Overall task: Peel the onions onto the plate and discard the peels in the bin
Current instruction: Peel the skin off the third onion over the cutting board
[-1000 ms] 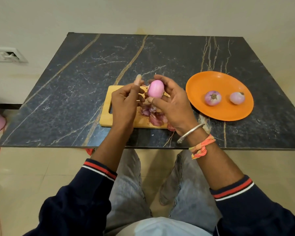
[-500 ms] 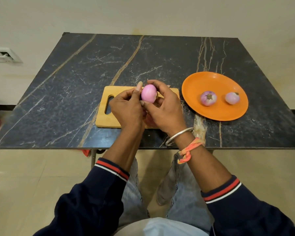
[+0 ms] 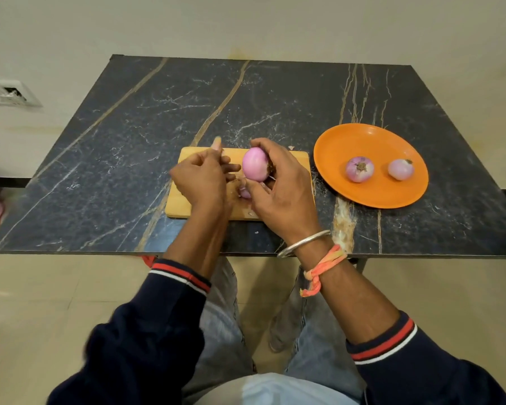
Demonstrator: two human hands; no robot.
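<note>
- pink onion point(image 3: 254, 168) is up off the wooden cutting board point(image 3: 297, 163), near the board's middle
- person's right hand point(image 3: 284, 197) grips it, fingers and thumb curled round
- left hand point(image 3: 199, 179) just beside the onion, fingers curled; cannot tell if it holds anything
- peel scraps point(image 3: 244, 193) on the board under the hands
- orange plate point(image 3: 348, 138) right of the board, holding a root-up onion point(image 3: 360, 169) and a smaller onion point(image 3: 400, 169), apart
- all on a dark marble table point(image 3: 129, 141)

No text, label, brand, number or sign is readable on the plate point(image 3: 362, 137), board point(image 3: 293, 162), table point(image 3: 158, 112) or socket point(image 3: 8, 93).

dark marble table point(image 3: 129, 159) with cutting board point(image 3: 187, 159), orange plate point(image 3: 371, 141)
</note>
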